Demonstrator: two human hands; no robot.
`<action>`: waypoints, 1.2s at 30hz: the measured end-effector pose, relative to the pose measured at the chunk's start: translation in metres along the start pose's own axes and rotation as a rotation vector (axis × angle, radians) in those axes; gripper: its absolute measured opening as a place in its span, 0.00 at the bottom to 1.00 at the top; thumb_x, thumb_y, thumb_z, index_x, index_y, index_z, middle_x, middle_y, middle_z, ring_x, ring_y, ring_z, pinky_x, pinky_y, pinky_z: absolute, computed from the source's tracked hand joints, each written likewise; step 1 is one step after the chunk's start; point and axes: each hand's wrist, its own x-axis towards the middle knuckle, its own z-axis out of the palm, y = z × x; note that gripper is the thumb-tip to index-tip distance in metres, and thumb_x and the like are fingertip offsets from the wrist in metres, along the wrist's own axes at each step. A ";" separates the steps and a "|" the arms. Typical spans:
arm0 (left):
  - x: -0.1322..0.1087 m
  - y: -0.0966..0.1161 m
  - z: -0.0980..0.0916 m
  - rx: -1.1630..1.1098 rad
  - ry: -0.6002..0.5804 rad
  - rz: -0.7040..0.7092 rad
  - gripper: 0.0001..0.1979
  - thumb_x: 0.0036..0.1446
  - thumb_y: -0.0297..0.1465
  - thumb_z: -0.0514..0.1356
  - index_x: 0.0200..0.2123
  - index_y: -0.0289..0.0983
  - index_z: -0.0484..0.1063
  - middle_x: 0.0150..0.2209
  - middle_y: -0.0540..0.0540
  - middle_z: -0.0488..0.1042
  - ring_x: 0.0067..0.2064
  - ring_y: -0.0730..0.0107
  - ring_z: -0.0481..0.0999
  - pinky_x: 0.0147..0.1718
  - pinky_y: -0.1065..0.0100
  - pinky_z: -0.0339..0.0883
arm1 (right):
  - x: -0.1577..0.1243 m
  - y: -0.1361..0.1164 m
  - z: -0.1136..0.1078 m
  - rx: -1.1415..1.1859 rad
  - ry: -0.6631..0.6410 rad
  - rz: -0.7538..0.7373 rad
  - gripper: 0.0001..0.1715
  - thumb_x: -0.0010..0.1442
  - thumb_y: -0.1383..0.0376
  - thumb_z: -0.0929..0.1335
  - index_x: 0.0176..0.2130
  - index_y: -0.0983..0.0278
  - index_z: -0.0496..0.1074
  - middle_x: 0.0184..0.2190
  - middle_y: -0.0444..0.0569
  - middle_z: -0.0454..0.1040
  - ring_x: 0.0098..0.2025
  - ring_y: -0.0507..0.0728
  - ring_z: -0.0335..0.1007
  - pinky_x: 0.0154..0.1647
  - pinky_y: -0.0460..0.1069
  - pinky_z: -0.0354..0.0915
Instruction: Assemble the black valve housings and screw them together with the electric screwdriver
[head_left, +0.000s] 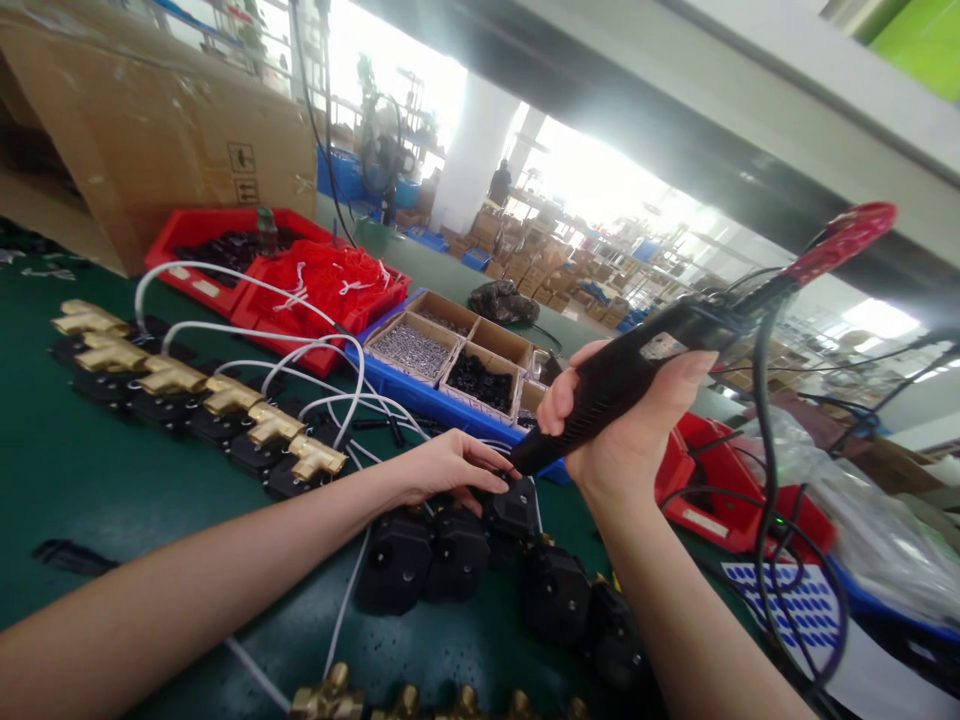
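My right hand [626,430] is wrapped round a black electric screwdriver [611,385], which hangs by a red-wrapped top and slants down to the left. Its lower tip meets the top of a black housing [514,505]. At that housing's left side is my left hand [454,470], thumb and fingers closed on its edge, partly hidden. Two more black housings [394,560] stand just below my left hand, and others [555,595] lie to the right. A row of brass tee valves [229,395] on black bodies, with white cables, lies at the left.
A blue tray [427,400] of cardboard compartments holds screws and black parts. Red bins [247,310] stand behind at left, another [712,510] at right. A large carton [172,140] is back left. Black cables hang at right beside a blue-dotted sheet [787,600]. Brass fittings [334,695] line the bottom edge.
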 end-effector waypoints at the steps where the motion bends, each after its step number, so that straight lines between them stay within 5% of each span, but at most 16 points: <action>1: 0.000 0.000 0.000 -0.008 0.001 -0.002 0.22 0.39 0.32 0.74 0.41 0.34 0.81 0.40 0.43 0.80 0.33 0.71 0.77 0.27 0.74 0.75 | 0.000 0.000 0.000 -0.003 -0.002 0.000 0.39 0.48 0.29 0.64 0.25 0.61 0.68 0.10 0.39 0.62 0.09 0.51 0.55 0.07 0.45 0.52; 20: -0.001 0.002 0.003 0.020 -0.007 0.009 0.20 0.37 0.31 0.72 0.38 0.34 0.82 0.35 0.45 0.80 0.30 0.72 0.75 0.24 0.75 0.71 | -0.008 0.002 0.003 -0.081 0.061 -0.020 0.41 0.47 0.27 0.63 0.22 0.62 0.64 0.10 0.39 0.61 0.10 0.50 0.55 0.09 0.45 0.54; 25: -0.008 0.006 0.002 0.110 -0.072 0.062 0.19 0.39 0.29 0.72 0.39 0.37 0.82 0.34 0.49 0.81 0.32 0.75 0.75 0.32 0.77 0.69 | -0.013 -0.021 -0.001 0.015 0.119 -0.029 0.38 0.46 0.30 0.66 0.24 0.62 0.67 0.10 0.38 0.62 0.10 0.50 0.55 0.08 0.44 0.53; 30: -0.018 0.010 0.002 0.379 -0.228 0.137 0.20 0.43 0.33 0.70 0.43 0.38 0.81 0.40 0.46 0.81 0.40 0.65 0.78 0.41 0.71 0.70 | -0.023 -0.050 -0.001 -0.022 0.168 -0.105 0.37 0.43 0.30 0.67 0.20 0.61 0.66 0.09 0.38 0.60 0.09 0.51 0.54 0.07 0.45 0.51; 36: -0.029 0.019 0.014 0.646 -0.268 0.241 0.08 0.50 0.29 0.66 0.34 0.36 0.83 0.41 0.44 0.81 0.42 0.61 0.79 0.41 0.69 0.70 | -0.033 -0.068 0.003 -0.063 0.201 -0.151 0.38 0.43 0.28 0.66 0.19 0.60 0.64 0.08 0.38 0.60 0.09 0.52 0.54 0.06 0.46 0.50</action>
